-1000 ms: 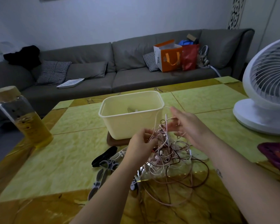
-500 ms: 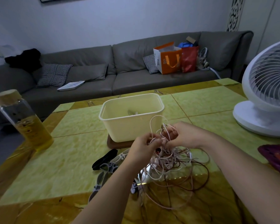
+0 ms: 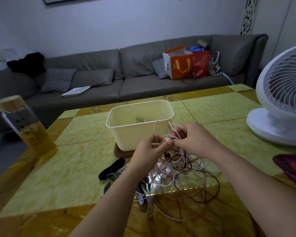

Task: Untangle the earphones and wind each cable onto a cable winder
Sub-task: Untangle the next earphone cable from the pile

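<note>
Earphones (image 3: 178, 162) lay tangled on the desk (image 3: 67, 168) before the cream tub (image 3: 135, 135); left grip (image 3: 147, 151) and right grip (image 3: 193, 139) each pinched cables at the tangle's top, cable winders (image 3: 112, 170) just beside.

pink-brown earphones (image 3: 176, 166) tangled, cable winders (image 3: 112, 171) beside

**Both hands pinch the cable knot in front of the tub**

At frame centre, the left hand (image 3: 148, 149) and the right hand (image 3: 193, 139) meet fingertip to fingertip. Each pinches strands at the top of a tangle of pink, white and brown earphone cables (image 3: 183, 168), whose lower loops trail onto the glossy green-and-amber stone table (image 3: 67, 168). Just above them stands a cream rectangular plastic tub (image 3: 138, 132) on a dark wooden board (image 3: 120, 152). Black and grey plastic cable winders (image 3: 109, 169) lie left of the left forearm. A glass bottle of amber liquid with a wooden cap (image 3: 29, 130) stands at the left edge, and a white round desk fan (image 3: 280, 100) at the right.
</note>
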The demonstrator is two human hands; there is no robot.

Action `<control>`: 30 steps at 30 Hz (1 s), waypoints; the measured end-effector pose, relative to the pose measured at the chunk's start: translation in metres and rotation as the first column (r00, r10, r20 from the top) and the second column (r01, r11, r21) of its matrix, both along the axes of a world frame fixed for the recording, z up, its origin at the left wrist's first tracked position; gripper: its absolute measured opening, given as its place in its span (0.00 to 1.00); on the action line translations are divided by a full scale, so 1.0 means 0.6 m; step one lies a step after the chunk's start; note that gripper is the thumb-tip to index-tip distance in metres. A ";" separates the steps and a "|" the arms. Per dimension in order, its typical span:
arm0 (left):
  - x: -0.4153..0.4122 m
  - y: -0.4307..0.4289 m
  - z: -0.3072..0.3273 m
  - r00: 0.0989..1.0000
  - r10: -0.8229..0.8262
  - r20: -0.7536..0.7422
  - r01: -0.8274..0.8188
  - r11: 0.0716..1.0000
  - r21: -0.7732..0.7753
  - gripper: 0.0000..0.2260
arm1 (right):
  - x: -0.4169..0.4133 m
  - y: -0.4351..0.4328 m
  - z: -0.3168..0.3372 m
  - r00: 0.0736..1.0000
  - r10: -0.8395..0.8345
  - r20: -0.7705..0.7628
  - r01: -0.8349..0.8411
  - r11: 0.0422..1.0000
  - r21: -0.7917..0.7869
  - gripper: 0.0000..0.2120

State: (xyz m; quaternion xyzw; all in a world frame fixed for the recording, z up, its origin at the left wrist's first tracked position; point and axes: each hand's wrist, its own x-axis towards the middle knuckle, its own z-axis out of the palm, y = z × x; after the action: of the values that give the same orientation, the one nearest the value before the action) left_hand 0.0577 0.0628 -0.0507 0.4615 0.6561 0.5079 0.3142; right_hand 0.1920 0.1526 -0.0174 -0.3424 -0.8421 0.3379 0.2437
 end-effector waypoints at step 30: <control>-0.061 -0.029 0.054 0.969 0.070 -0.238 -0.072 0.997 0.001 0.05 | -0.015 0.011 0.124 0.723 -0.206 -0.659 -0.002 0.954 -0.301 0.16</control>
State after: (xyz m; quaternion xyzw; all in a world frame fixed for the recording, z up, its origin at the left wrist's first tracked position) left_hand 0.0211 0.0453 -0.0185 0.4941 0.7068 0.4575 0.2168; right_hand 0.1832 0.1592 0.0568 -0.2713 -0.6160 0.5417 0.5035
